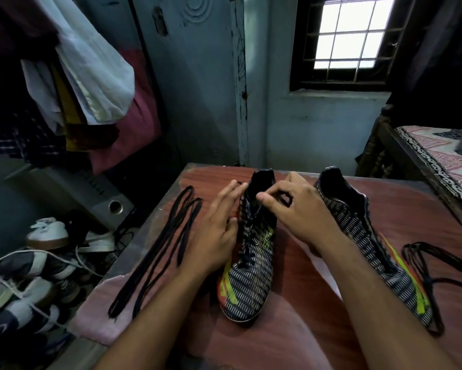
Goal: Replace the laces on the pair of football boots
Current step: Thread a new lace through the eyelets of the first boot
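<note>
Left hand [219,228] flat, fingers straight, bracing the black-and-white striped football boot [251,265] — right hand [291,209] pinches its dark lace [279,195] at the collar, likely threading the top eyelet.

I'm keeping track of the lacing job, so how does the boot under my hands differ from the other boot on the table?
The middle boot has a dark lace through its eyelets; the right boot shows no lace threaded, and a loose lace lies beside it. The left hand rests against the middle boot while the right hand pinches lace at its collar; the right boot is untouched. The middle boot points toward you, the right boot angles rightward. Both share the striped pattern with yellow-green markings.
</note>
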The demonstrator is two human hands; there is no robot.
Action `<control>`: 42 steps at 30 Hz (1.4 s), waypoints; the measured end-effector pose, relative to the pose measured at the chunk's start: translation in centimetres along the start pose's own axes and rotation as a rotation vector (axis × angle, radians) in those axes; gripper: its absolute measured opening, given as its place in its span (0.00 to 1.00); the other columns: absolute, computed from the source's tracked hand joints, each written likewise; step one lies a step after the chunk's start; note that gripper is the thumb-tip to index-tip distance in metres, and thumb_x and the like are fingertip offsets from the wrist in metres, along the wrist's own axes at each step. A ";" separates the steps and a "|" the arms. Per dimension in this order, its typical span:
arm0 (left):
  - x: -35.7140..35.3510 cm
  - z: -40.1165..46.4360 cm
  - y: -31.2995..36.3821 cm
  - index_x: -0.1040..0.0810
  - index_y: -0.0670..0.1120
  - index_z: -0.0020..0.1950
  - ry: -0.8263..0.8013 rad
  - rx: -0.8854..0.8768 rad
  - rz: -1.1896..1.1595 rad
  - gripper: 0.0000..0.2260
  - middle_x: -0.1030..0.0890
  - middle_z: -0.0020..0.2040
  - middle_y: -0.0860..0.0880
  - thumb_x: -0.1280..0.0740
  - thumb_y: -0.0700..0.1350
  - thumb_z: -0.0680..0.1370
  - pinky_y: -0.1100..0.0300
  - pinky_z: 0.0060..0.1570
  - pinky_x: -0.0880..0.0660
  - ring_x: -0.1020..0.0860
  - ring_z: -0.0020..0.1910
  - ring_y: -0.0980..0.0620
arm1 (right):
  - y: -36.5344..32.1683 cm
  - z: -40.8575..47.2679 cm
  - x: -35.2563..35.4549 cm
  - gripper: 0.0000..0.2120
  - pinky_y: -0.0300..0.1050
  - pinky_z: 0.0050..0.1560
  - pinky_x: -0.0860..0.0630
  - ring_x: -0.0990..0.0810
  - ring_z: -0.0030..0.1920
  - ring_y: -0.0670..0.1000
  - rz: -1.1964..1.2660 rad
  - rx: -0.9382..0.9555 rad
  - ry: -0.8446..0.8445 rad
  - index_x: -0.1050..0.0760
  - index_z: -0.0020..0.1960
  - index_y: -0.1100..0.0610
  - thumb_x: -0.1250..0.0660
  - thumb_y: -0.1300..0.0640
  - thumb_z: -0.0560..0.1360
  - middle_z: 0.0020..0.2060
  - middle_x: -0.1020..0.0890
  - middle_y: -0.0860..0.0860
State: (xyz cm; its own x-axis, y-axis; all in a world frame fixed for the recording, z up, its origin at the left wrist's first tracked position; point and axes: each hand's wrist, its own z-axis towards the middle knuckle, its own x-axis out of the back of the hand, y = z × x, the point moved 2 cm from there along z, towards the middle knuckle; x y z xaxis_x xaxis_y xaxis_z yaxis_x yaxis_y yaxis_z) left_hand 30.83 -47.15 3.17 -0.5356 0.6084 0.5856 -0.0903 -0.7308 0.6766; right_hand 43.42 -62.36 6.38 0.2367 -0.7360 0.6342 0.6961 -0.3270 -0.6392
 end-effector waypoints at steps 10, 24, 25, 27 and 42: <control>3.1 2.7 -1.9 0.23 0.51 0.59 -0.295 -0.029 -0.183 0.08 0.21 0.64 0.58 0.34 0.41 0.82 0.60 0.46 0.27 0.23 0.46 0.64 | 0.6 0.0 -1.0 0.06 0.32 0.43 0.33 0.28 0.41 0.40 0.207 -0.038 -0.131 0.21 0.44 0.50 0.26 0.52 0.77 0.41 0.28 0.46; 2.3 2.3 -2.4 0.23 0.51 0.63 -0.254 -0.148 -0.203 0.13 0.24 0.68 0.57 0.30 0.46 0.78 0.71 0.59 0.33 0.28 0.70 0.58 | 0.4 -0.2 -1.8 0.09 0.61 0.61 0.25 0.20 0.52 0.59 0.459 -0.097 -0.040 0.19 0.44 0.53 0.31 0.47 0.76 0.46 0.18 0.56; 2.3 2.4 -2.4 0.23 0.51 0.63 -0.250 -0.146 -0.199 0.13 0.24 0.68 0.57 0.30 0.46 0.78 0.71 0.59 0.33 0.27 0.70 0.58 | 0.4 -0.2 -1.9 0.10 0.64 0.62 0.25 0.20 0.52 0.61 0.488 -0.111 -0.041 0.19 0.45 0.54 0.32 0.49 0.78 0.46 0.18 0.57; 2.2 2.3 -2.5 0.23 0.51 0.62 -0.244 -0.136 -0.195 0.13 0.24 0.68 0.58 0.30 0.47 0.78 0.70 0.58 0.33 0.27 0.69 0.59 | 0.4 -0.2 -1.9 0.10 0.67 0.62 0.26 0.19 0.51 0.60 0.526 -0.128 -0.033 0.20 0.46 0.56 0.34 0.50 0.80 0.46 0.18 0.60; 2.0 2.3 -3.1 0.22 0.52 0.63 -0.155 -0.141 -0.131 0.12 0.23 0.65 0.57 0.31 0.48 0.79 0.59 0.59 0.27 0.24 0.62 0.57 | -0.8 -0.2 0.5 0.08 0.38 0.49 0.30 0.27 0.46 0.44 -0.158 0.164 0.074 0.28 0.46 0.51 0.37 0.49 0.81 0.44 0.26 0.44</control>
State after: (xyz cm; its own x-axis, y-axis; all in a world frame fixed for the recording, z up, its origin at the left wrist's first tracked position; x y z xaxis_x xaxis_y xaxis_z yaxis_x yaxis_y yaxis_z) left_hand 31.95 -42.95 3.32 -0.3776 0.7333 0.5654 -0.2726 -0.6716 0.6889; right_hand 42.87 -62.60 7.15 0.0694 -0.7269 0.6832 0.8227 -0.3456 -0.4514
